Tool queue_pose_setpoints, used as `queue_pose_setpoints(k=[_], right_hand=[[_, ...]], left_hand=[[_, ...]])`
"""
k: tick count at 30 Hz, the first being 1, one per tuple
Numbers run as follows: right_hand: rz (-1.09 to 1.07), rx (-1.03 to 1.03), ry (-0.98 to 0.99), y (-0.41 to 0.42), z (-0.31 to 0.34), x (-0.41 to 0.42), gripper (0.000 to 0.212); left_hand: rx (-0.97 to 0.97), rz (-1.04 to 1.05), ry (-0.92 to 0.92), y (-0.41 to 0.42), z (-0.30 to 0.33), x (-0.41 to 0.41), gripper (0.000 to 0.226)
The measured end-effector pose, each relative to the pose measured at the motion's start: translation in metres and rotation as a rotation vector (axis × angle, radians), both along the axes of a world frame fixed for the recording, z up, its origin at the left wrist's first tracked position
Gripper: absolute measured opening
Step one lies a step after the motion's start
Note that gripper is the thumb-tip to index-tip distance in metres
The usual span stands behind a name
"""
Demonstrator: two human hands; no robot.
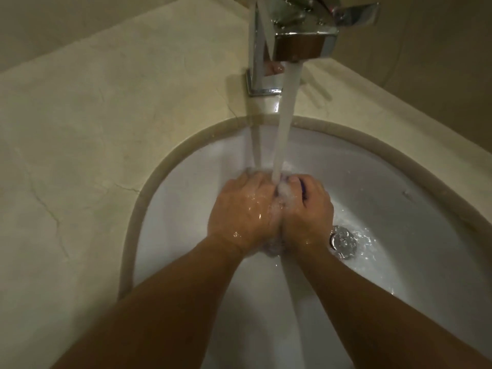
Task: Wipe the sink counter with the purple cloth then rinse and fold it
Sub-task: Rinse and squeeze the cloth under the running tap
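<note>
Both my hands are pressed together over the white sink basin [399,182], under running water [286,123] from the chrome tap [292,35]. My left hand [245,211] and my right hand [308,209] are curled round the purple cloth [382,188], bunched between them. Only a small purple edge shows by my right fingers, and a wet fold below the wrists; the remainder is hidden by my hands and foam.
Beige marble counter [93,142] surrounds the basin on the left and behind. The chrome drain plug [343,242] sits just right of my right wrist, with water pooling round it. A tiled wall rises behind the tap.
</note>
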State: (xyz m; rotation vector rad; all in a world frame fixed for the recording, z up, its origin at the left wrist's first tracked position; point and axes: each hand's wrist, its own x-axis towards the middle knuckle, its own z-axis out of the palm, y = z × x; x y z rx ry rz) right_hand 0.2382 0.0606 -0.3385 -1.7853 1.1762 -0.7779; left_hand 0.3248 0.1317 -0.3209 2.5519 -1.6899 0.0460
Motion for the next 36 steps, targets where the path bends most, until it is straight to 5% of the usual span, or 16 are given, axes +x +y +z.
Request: queue_pose_setpoints(k=[3,8,12,17,22,29,34,36], right_hand=[[-0.021,0.000,0.035,-0.007,-0.001,0.003,0.029],[-0.005,-0.006,0.137,-0.015,-0.003,0.005,0.030],[-0.038,0.025,0.203,-0.016,0.006,0.008,0.041],[-0.055,-0.039,0.447,-0.025,0.009,0.009,0.048],[0.014,-0.141,0.582,-0.032,-0.001,0.013,0.044],[0.099,-0.078,0.223,-0.023,0.032,-0.001,0.040],[-0.031,0.064,-0.209,-0.007,0.065,0.002,0.024],[-0.080,0.103,-0.221,-0.006,0.067,0.001,0.024]], left_hand=[[-0.218,0.050,0.000,-0.005,0.003,-0.002,0.017],[-0.245,0.157,0.118,-0.012,0.002,-0.004,0.039],[-0.213,0.151,0.039,-0.015,-0.001,-0.004,0.025],[-0.187,0.196,0.051,-0.025,-0.004,-0.003,0.043],[-0.212,0.102,0.025,-0.022,0.004,-0.005,0.030],[-0.361,0.108,0.289,-0.003,0.022,0.008,0.033],[-0.435,0.000,0.105,0.012,0.056,0.028,0.054],[-0.434,0.048,0.135,0.016,0.053,0.029,0.047]])
